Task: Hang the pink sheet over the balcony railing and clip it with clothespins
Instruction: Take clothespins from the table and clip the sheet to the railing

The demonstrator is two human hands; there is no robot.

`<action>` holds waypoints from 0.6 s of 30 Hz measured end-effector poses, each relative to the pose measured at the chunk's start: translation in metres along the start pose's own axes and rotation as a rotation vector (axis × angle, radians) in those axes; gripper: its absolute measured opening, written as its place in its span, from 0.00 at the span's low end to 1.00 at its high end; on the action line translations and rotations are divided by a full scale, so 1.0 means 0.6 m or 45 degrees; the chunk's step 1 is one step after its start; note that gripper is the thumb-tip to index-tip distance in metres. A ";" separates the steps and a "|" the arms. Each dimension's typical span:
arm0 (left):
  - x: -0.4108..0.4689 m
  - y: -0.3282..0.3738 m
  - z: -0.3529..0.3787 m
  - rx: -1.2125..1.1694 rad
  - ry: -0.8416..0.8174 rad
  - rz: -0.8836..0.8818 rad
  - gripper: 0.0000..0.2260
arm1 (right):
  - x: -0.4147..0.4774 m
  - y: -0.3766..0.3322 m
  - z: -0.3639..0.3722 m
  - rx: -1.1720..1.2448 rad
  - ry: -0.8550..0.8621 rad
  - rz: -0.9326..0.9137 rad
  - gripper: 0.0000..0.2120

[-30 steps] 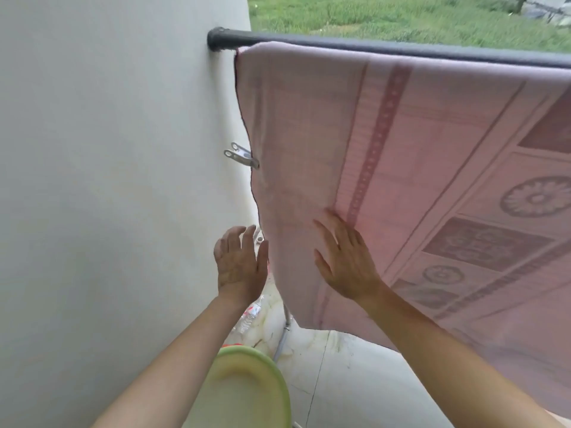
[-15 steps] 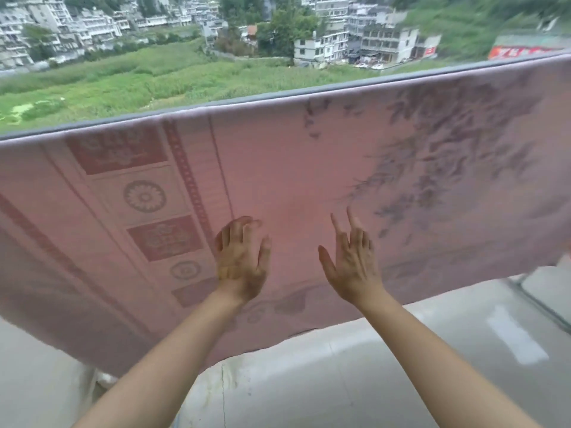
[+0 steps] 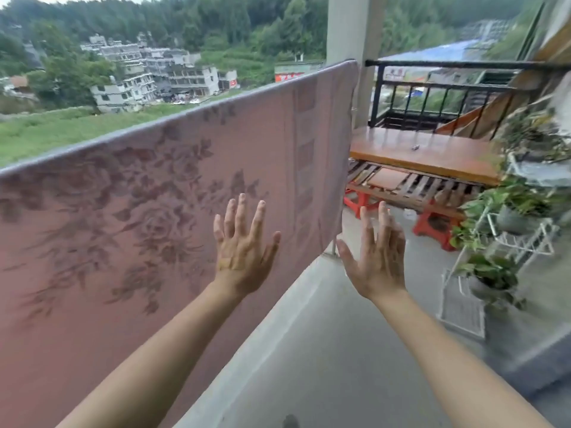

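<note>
The pink sheet [image 3: 129, 217], printed with darker flowers, hangs draped over the balcony railing from the left edge to the pillar. The rail itself is covered by the cloth. My left hand [image 3: 242, 251] is open with fingers spread, held in front of the sheet near its right part. My right hand [image 3: 378, 257] is open too, raised just past the sheet's right edge, over the floor. Neither hand holds anything. No clothespin shows in this view.
A grey pillar [image 3: 352, 41] stands at the sheet's right end. Beyond it are a black railing [image 3: 432, 86], a wooden bench [image 3: 426, 156] on red stools, and a white rack of potted plants [image 3: 509, 230] at right. The concrete floor [image 3: 324, 350] runs ahead.
My view has swung right along the sheet, from the wall end with a metal clip to the pillar end. Both hands stayed open and moved along the cloth; the right hand is now off it.
</note>
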State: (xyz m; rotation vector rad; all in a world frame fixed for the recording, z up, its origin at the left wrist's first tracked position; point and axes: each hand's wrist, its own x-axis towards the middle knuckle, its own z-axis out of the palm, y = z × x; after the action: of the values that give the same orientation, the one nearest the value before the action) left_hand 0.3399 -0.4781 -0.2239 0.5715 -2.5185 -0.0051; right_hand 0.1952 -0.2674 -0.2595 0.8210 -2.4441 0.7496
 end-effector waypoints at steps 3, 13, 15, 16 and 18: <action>0.097 0.092 0.096 -0.085 -0.031 0.060 0.29 | 0.058 0.125 0.013 -0.094 -0.023 0.054 0.37; 0.486 0.358 0.356 -0.204 -0.166 0.298 0.30 | 0.353 0.455 0.046 -0.413 -0.056 0.219 0.38; 0.562 0.406 0.390 -0.223 -0.201 0.346 0.30 | 0.406 0.510 0.047 -0.419 -0.026 0.276 0.38; 0.594 0.431 0.410 -0.234 -0.211 0.368 0.30 | 0.428 0.538 0.049 -0.418 -0.006 0.308 0.38; 0.651 0.479 0.454 -0.247 -0.214 0.412 0.30 | 0.470 0.594 0.061 -0.424 0.009 0.355 0.39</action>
State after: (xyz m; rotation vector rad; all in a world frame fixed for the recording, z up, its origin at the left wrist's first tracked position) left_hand -0.2114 -0.4041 -0.2183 0.0857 -2.7052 -0.1823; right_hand -0.2486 -0.1636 -0.2521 0.3566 -2.6092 0.4154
